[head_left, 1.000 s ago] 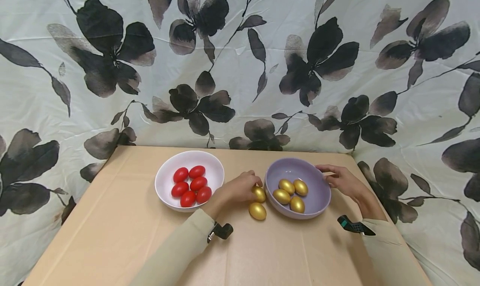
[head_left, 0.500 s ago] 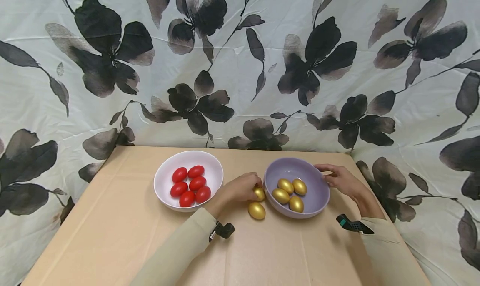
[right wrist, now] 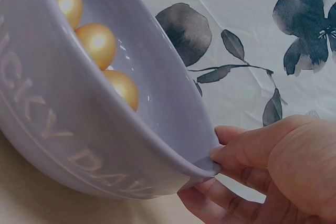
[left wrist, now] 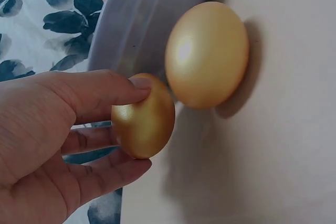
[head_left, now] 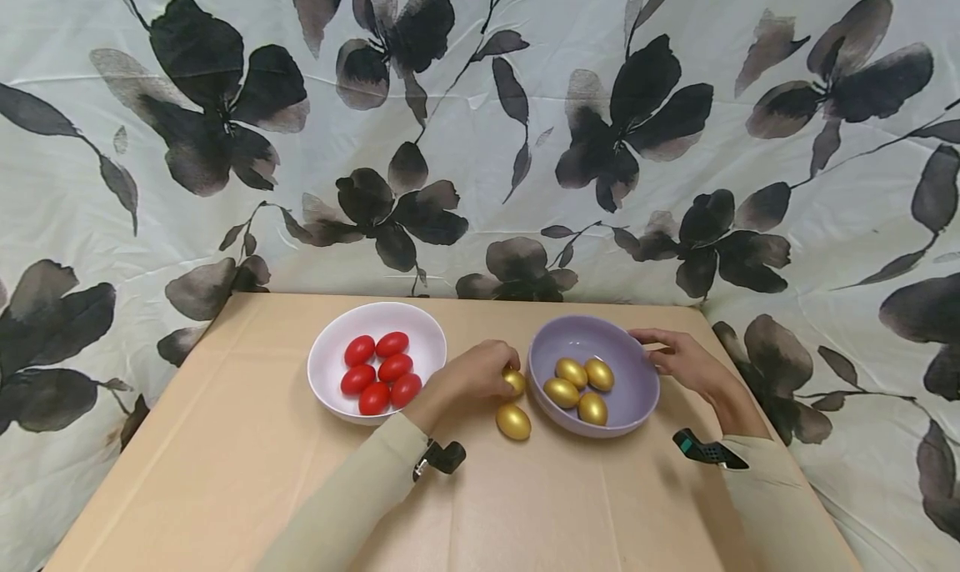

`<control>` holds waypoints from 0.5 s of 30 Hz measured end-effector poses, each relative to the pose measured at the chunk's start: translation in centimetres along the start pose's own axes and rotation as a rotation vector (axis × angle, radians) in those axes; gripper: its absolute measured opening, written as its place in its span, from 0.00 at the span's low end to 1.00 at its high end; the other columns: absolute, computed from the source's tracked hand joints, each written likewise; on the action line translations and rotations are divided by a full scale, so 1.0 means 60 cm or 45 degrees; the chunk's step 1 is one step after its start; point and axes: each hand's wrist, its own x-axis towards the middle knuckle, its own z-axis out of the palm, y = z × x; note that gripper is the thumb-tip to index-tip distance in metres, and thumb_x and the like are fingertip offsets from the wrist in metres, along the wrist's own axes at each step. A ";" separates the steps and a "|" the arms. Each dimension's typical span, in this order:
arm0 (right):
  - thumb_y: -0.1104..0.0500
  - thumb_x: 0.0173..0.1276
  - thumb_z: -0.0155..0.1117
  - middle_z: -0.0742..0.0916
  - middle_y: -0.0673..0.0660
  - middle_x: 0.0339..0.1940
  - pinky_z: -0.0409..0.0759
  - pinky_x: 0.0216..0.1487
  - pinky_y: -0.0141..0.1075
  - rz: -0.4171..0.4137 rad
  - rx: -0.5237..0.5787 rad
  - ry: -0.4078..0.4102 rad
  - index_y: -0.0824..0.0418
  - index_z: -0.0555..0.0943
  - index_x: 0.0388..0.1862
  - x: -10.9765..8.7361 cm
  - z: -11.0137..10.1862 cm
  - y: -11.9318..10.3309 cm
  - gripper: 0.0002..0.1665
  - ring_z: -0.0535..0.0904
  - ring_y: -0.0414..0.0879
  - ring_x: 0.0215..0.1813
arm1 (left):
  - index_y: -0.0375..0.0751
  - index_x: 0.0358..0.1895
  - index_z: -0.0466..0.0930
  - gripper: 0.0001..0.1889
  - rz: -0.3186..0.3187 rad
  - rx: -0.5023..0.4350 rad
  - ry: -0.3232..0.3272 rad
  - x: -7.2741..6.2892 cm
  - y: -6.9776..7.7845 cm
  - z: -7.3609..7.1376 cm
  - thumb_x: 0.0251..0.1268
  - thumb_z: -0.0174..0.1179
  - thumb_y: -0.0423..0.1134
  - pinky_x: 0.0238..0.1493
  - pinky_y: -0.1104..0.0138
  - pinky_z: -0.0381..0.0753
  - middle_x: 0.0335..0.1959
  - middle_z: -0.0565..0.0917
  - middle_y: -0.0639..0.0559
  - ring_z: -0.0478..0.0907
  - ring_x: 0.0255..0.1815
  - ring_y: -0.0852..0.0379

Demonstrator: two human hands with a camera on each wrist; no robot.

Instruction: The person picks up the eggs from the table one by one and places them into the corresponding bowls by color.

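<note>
My left hand (head_left: 472, 375) pinches a golden egg (left wrist: 143, 124) between thumb and fingers, just left of the purple bowl (head_left: 592, 336). Closer to me, a second golden egg (head_left: 513, 422) lies on the table, beside the bowl in the left wrist view. Inside that bowl are several golden eggs (right wrist: 97, 44). At the bowl's right side, my right hand (head_left: 692, 365) grips the rim, thumb on top and fingers beneath, as the right wrist view shows. Raised lettering runs round the bowl's outer wall.
Left of my left hand stands a white bowl (head_left: 324, 363) holding several red eggs (head_left: 395, 367). Both bowls rest on a light wooden-coloured table (head_left: 225, 455). A floral cloth (head_left: 480, 255) hangs behind the table and along its sides.
My left hand and the egg it pinches have shifted slightly left, away from the purple bowl. The right hand stays at the rim, and the other eggs lie as before.
</note>
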 end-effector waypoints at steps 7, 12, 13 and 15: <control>0.67 0.76 0.54 0.73 0.72 0.72 0.82 0.59 0.57 -0.001 0.003 -0.002 0.64 0.70 0.74 -0.001 0.000 0.002 0.29 0.78 0.68 0.64 | 0.46 0.39 0.85 0.06 -0.066 -0.119 0.029 -0.014 0.004 -0.017 0.58 0.67 0.39 0.41 0.68 0.79 0.34 0.81 0.55 0.76 0.38 0.56; 0.67 0.76 0.55 0.72 0.73 0.72 0.83 0.58 0.56 -0.006 0.010 -0.005 0.65 0.70 0.74 -0.001 0.000 0.003 0.28 0.78 0.68 0.64 | 0.47 0.40 0.85 0.07 -0.073 -0.120 0.045 -0.016 0.005 -0.032 0.58 0.67 0.37 0.41 0.67 0.79 0.34 0.80 0.56 0.76 0.39 0.56; 0.67 0.76 0.55 0.72 0.73 0.72 0.84 0.58 0.55 -0.009 0.009 -0.005 0.65 0.70 0.74 -0.001 0.000 0.003 0.28 0.78 0.68 0.64 | 0.46 0.41 0.85 0.08 -0.048 -0.088 0.053 -0.014 0.004 -0.035 0.58 0.68 0.37 0.41 0.68 0.79 0.34 0.80 0.56 0.75 0.39 0.56; 0.67 0.76 0.55 0.72 0.73 0.72 0.84 0.57 0.55 -0.013 0.011 -0.006 0.65 0.70 0.74 -0.001 0.000 0.003 0.28 0.78 0.68 0.64 | 0.43 0.41 0.86 0.09 0.003 -0.029 0.068 -0.008 0.003 -0.041 0.57 0.69 0.36 0.42 0.68 0.78 0.34 0.80 0.54 0.75 0.39 0.55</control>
